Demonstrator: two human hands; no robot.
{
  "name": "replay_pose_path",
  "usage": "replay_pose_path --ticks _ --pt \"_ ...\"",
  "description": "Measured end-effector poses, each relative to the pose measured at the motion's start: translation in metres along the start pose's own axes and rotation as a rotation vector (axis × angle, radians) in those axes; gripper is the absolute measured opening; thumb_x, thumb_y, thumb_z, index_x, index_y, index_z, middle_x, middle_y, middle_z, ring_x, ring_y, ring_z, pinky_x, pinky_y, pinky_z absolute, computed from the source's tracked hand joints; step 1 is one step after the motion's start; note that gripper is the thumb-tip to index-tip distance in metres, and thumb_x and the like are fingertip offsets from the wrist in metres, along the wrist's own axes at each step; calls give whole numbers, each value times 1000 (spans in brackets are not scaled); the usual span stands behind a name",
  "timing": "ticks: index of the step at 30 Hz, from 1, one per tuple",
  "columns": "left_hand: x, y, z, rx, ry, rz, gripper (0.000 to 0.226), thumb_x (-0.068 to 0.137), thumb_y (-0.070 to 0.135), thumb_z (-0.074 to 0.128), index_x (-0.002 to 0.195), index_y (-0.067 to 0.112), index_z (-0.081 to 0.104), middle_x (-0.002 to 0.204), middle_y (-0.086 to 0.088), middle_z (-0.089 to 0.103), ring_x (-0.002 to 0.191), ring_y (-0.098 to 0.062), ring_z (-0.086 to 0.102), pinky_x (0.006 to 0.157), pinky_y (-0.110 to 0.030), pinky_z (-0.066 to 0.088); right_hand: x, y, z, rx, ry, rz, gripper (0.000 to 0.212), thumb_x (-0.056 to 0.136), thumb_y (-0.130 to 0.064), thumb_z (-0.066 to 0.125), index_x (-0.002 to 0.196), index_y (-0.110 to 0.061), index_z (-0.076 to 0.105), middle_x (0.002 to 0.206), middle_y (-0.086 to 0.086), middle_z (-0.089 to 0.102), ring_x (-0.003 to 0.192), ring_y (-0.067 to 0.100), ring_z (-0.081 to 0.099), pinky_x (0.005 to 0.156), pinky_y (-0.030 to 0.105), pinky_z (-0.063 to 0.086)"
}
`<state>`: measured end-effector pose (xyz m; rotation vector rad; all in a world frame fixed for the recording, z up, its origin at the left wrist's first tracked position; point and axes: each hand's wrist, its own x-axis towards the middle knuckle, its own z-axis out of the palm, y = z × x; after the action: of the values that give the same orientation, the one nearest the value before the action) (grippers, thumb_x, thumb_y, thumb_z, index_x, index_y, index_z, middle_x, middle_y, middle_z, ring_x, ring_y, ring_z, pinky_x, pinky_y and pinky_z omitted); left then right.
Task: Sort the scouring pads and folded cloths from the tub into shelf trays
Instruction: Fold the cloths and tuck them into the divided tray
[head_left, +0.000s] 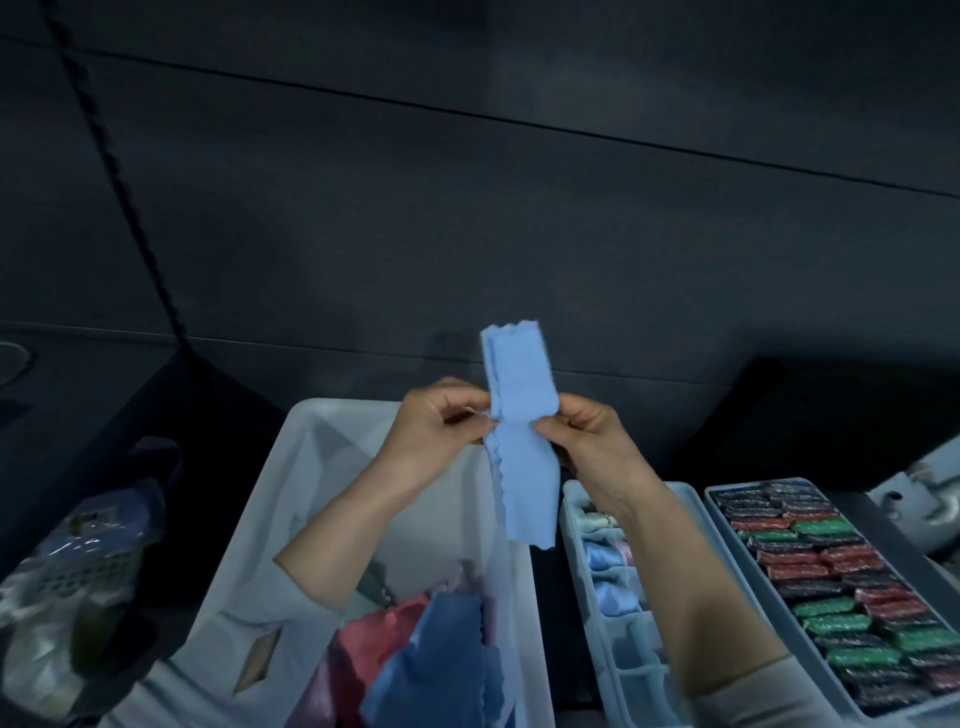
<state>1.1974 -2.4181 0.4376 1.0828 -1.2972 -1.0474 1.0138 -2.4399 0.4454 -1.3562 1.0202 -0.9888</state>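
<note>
A mesh basket (98, 551) of dim, indistinct items is seen far out to the left of the left hand (436, 431), low in the view. The pale tub (311, 467) is found directly below and behind that hand; red and blue loose cloths (415, 649) are heaped in its near end, under the left forearm.

The light-blue folded cloth (522, 431) is held up between the two hands, above the tub's right wall. It is pinched at its left edge by the thumb and curled fingers of the left hand, and at its right edge by the thumb and fingers of the right hand (587, 441), both grips being placed at about mid-length. The cloth is folded into a narrow strip whose long axis is set nearly upright: one scalloped end is pointed up and away, above the knuckles, and the other end is left hanging down below the hands, toward the tub.

Below the right wrist, a compartmented tray (613, 597) is seen, with folded pale and blue cloths stowed in its farther cells. Further to the right of the right forearm, a second tray (852, 597) is packed with rows of green, red and dark scouring pads (826, 571).
</note>
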Motion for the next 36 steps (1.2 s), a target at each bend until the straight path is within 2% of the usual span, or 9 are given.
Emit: replay_pose_path --ticks 5,8,12,16,20,24,28,31,36 --pt "5 9 4 75 22 151 44 85 -12 61 90 30 74 96 2 58 85 -3 62 77 -22 52 -1 -14 -2 -94 24 -107 42 90 13 53 58 -13 65 67 -3 67 60 8 61 50 17 45" --pt "1 8 7 -80 -51 -39 37 92 -1 59 111 30 68 111 -1 65 99 -11 67 84 -29 56 -2 -16 -2 -102 64 -154 39 90 11 55 61 -11 67 72 0 69 65 12 64 53 22 48" --pt "-5 9 11 -168 -150 -169 24 96 2 56 113 15 67 109 -6 72 94 -11 69 73 -20 54 -3 -13 -6 -93 68 -187 40 92 15 43 71 -5 71 94 -2 68 79 11 66 59 26 52" --pt "-4 5 13 -157 -52 -193 15 95 5 58 104 9 70 100 -8 70 83 -13 68 70 -23 55 -5 -8 -5 -55 68 -180 48 91 17 38 76 -10 75 106 -2 69 93 15 67 74 33 54" --pt "-2 4 12 -178 41 -188 14 95 6 59 94 15 70 89 1 70 72 -8 66 65 -22 53 -10 -5 -4 151 45 -88 30 101 -11 45 120 -24 64 110 6 70 100 18 66 85 35 53" --pt "-3 4 11 -218 76 -226 17 97 10 56 97 16 72 96 -3 73 82 -13 68 67 -23 54 -16 1 -1 -50 11 -27 34 92 -12 65 124 -21 57 91 8 70 88 16 67 75 27 56" --pt "-11 6 14 -325 -45 -424 32 100 39 47 109 17 70 105 -4 74 94 -18 71 81 -31 57 -14 3 5 -59 150 -71 27 88 -9 70 112 -14 59 73 3 66 77 15 64 71 30 54" --pt "-19 -2 17 -211 -132 -386 27 92 26 65 114 11 66 109 -9 73 100 -24 70 80 -32 58 -13 5 7 -83 208 -102 27 89 -10 69 112 -14 55 68 2 65 71 14 63 63 29 54" --pt "-14 -5 15 -260 52 -468 13 88 15 70 98 7 67 96 -12 74 79 -21 70 67 -31 54 -20 8 -4 -270 26 -326 52 89 15 47 123 -24 56 117 9 58 99 17 65 82 32 57"
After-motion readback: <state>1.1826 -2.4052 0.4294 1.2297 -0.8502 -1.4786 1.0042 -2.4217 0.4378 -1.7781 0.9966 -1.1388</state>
